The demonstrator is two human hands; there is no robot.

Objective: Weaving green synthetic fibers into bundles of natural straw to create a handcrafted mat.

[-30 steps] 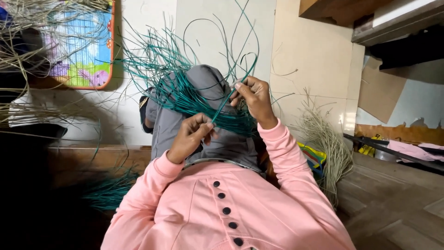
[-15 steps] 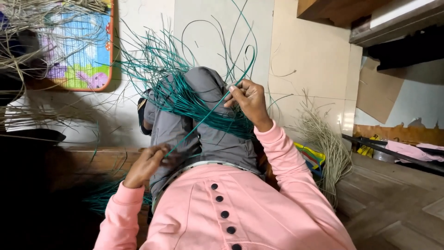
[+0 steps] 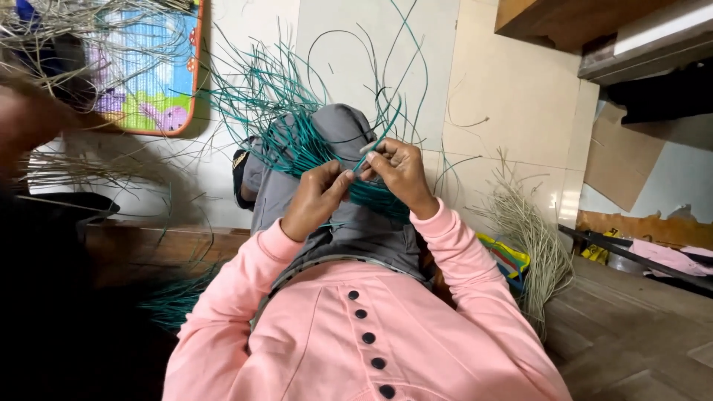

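My left hand point(image 3: 316, 199) and my right hand point(image 3: 402, 173) meet over my lap, fingertips almost touching. Both pinch thin teal reed strands point(image 3: 293, 130) of a half-woven piece that rests on my grey trouser knee point(image 3: 338, 130). Long loose ends of the teal strands fan up and to the left, some curling high over the pale tiled floor. My pink buttoned top point(image 3: 356, 334) and pink sleeves fill the lower middle of the view.
A colourful mat with an orange rim point(image 3: 152, 82) lies at upper left. Pale dried reeds lie at left point(image 3: 67, 160) and in a bundle at right point(image 3: 531, 238). More teal strands point(image 3: 174, 301) sit low left. A wooden ledge point(image 3: 542, 15) and a dark bar point(image 3: 631, 256) are at right.
My left hand dropped low to the left half a second ago and has come back up to the woven piece beside my right hand. The right hand stayed on the strands.
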